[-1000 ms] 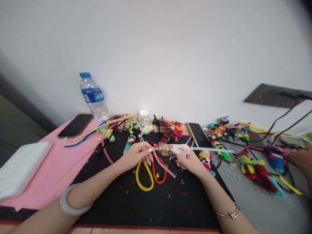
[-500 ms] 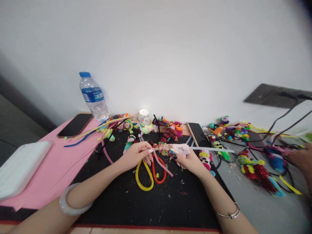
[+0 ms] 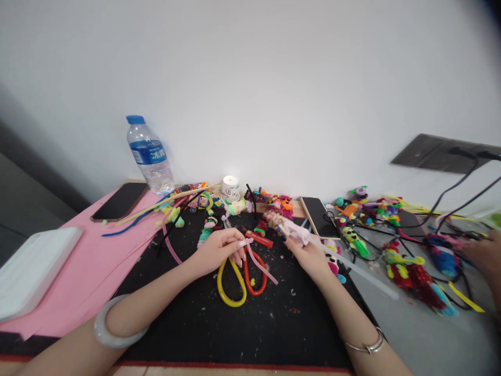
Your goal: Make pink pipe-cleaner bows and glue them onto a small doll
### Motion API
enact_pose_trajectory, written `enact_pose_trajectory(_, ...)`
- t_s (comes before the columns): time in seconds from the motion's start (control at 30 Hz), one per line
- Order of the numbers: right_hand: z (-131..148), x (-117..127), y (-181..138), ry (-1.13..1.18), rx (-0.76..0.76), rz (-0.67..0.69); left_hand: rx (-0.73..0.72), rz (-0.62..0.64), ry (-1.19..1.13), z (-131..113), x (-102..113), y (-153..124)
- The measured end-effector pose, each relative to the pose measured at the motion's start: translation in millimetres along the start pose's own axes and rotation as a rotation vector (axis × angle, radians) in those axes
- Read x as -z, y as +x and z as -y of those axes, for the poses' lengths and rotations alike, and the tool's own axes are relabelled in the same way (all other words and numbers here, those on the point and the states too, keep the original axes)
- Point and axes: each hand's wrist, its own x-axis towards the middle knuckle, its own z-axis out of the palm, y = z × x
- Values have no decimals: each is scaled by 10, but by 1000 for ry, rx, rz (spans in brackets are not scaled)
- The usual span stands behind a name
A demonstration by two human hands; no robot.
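Between its thumb and fingers, my left hand pinches a pink fuzzy strip, like a pipe cleaner, whose free end hangs toward the front right. My right hand is closed around a pale pink glue gun. Its nozzle end, coated in multicoloured fuzz, points up and left and is blurred. A long translucent glue stick sticks out of the gun's back. Scissors with one yellow handle loop and one red one lie just below my left hand. Behind the strip rests a red tube-like piece with print on it.
Small fuzzy figures line the wall around a white paper cup. A water bottle and a phone stand left, near a white box. Another phone lies right. Another person's hand is at the far right.
My right hand has drawn the glue gun back and tilted its nozzle upward, away from the pink strip. The red printed piece now shows. My left hand has barely moved.
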Motion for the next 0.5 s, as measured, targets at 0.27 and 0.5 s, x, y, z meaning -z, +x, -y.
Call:
enact_pose_trajectory(0.27, -134, -9, 74, -309, -22, -234, 7, -19, -73, -52, -15, -18)
enact_pose_trajectory(0.5, -229, -76, 62, -584, 10, -153, 23, 9, -182, -33, -6, -31)
